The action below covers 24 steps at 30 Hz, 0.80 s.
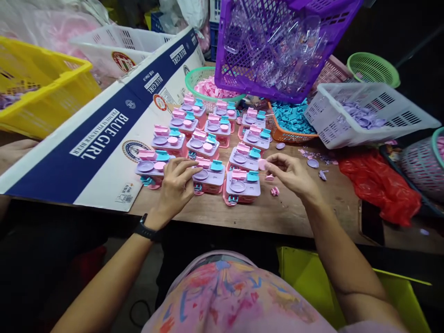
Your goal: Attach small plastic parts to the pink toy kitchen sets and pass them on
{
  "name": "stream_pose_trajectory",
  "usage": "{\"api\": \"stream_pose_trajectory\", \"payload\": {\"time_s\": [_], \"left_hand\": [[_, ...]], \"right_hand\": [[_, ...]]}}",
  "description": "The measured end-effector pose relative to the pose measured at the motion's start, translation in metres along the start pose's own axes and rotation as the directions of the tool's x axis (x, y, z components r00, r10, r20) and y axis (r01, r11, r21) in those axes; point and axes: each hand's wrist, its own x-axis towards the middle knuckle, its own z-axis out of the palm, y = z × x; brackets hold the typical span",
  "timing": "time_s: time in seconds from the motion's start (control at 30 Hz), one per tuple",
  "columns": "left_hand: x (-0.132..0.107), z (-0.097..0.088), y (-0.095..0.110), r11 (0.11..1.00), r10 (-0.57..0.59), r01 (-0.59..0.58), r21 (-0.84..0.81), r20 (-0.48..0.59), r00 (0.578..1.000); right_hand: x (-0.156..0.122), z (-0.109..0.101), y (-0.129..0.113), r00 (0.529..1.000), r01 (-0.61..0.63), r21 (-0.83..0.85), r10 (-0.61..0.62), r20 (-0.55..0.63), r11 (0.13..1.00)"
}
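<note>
Several small toy units in pink, lilac and teal stand in rows on the wooden table point(277, 212). My left hand point(175, 185) rests with curled fingers on the front toy unit point(210, 175), holding it at its left side. My right hand point(289, 173) pinches a small round pink piece point(262, 164) between thumb and fingers, just right of another front toy unit point(243, 187). A few loose pink bits point(274, 190) lie on the table under that hand.
A blue and white cardboard box point(100, 148) lies at the left beside a yellow crate point(38, 92). Behind are a tilted purple basket point(277, 46) of clear parts, a green basket point(204, 85) of pink parts, an orange basket point(291, 134) of teal parts, a white basket point(367, 115) of lilac parts. A red bag point(381, 185) lies at right.
</note>
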Motion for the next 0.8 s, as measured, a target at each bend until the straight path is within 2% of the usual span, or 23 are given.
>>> {"api": "stream_pose_trajectory", "payload": {"time_s": [0.07,0.13,0.23,0.33,0.47,0.6,0.67,0.8], "left_hand": [[-0.006,0.003,0.003,0.999,0.035,-0.035,-0.023,-0.03,0.999],[-0.01,0.008,0.006,0.997,0.057,-0.058,-0.054,-0.035,0.998],[-0.013,0.014,0.008,0.995,0.067,-0.069,-0.077,-0.024,0.997],[-0.016,0.018,0.005,0.992,0.078,-0.081,-0.094,-0.032,0.996],[-0.021,0.021,-0.001,0.993,0.087,-0.09,-0.077,-0.043,0.995],[-0.024,0.027,-0.004,0.981,0.185,-0.183,-0.059,0.024,0.983],[-0.024,0.029,-0.006,0.972,0.229,-0.227,-0.054,0.04,0.973],[-0.02,0.028,-0.007,0.968,0.251,-0.249,-0.031,0.063,0.966]], "right_hand": [[0.004,0.019,-0.03,0.972,-0.046,0.102,0.021,0.233,0.994],[0.015,0.044,-0.052,0.925,-0.023,0.071,-0.005,0.381,0.997],[0.035,0.077,-0.072,0.907,0.105,-0.153,-0.031,0.42,0.983],[0.051,0.095,-0.083,0.887,0.19,-0.35,-0.007,0.462,0.917],[0.058,0.102,-0.09,0.858,0.258,-0.474,0.025,0.512,0.842],[0.063,0.098,-0.087,0.859,0.274,-0.511,0.033,0.512,0.815],[0.065,0.095,-0.084,0.854,0.228,-0.503,0.077,0.515,0.834],[0.071,0.091,-0.082,0.81,0.057,-0.45,0.222,0.543,0.891]]}}
